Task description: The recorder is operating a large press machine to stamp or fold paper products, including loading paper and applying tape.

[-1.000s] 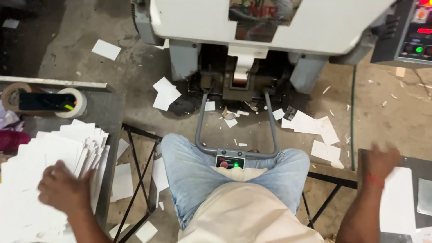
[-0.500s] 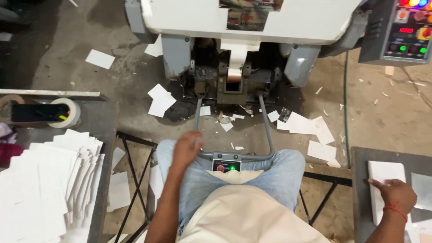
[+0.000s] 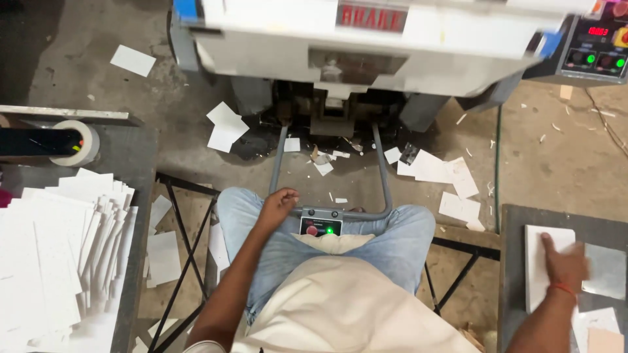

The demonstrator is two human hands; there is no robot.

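Hands are split wide apart on this one, one to each side of the seated person. The left hand (image 3: pixel 278 202) sits at the near end of the grey metal bar frame (image 3: pixel 383 171) that runs out from the big white machine (image 3: pixel 366 46), fingers curled loosely over the bar's left corner, right beside the small control box (image 3: pixel 320 225) with its red button and lit green light. It looks like a light rest and not a hard grip, with nothing else in it.

The right hand (image 3: pixel 564 265) is way off to the right, lying flat with fingers spread on a white card (image 3: pixel 540 261) on the dark bench (image 3: pixel 513 261) there. It's blurry, so whether it's pinching the card or just pressing down on it can't be told. The card's long side runs away from the person, toward the machine, and the hand comes onto it from the near end. A shinier grey sheet (image 3: pixel 608 269) lies just beside it, touching or nearly so.

Over on the left bench (image 3: pixel 127 150) there's a fanned stack of white cards (image 3: pixel 55 255), well apart from either hand, plus a roll of tape (image 3: pixel 82 142). Loose paper scraps (image 3: pixel 445 173) litter the floor (image 3: pixel 562 157) under the machine. So the right hand is clearly the one on the card.
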